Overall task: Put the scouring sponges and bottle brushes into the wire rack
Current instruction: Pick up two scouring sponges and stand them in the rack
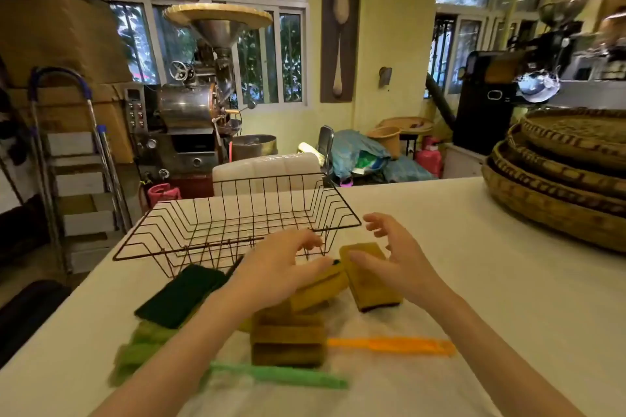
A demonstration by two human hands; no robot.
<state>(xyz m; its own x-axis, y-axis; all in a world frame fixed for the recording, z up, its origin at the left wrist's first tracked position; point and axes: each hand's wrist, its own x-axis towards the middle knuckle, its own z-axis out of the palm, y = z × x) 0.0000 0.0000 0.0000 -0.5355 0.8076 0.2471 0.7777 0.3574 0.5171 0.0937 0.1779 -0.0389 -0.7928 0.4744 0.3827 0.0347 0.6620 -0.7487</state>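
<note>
Head view
Table: a white table (474,281) is filling the bottom of the picture, and its near edge is running out of the frame.
Wire rack: a dark wire rack (237,223) is sitting on the table just past the hands. Nothing is showing inside it.
Left hand: the left hand (281,267) is hanging over the pile with fingers spread and bent. It is hiding part of a yellow sponge (321,288), so I cannot tell if it is gripping it or only touching it.
Right hand: the right hand (396,257) is opening wide, fingers curled. Its thumb is lying on top of another yellow sponge (372,284) that is lying on the table with a dark side underneath. It is not closing around it.
Green pads: dark green scouring pads (183,294) are lying flat to the left, near the rack's front edge. The left arm is covering their right end.
Sponge stack: more yellow-brown sponges (288,342) are piling up close to the camera. They are looking blurry, so counting them is hard.
Brushes: an orange brush handle (393,347) is sticking out right of the stack, its head hiding behind it. A green brush handle (281,377) is lying in front. Fuzzy green brush heads (142,352) are showing on the left, too blurry to count.
Trays: woven trays (559,173) are stacking at the right, cut off by the frame.
</note>
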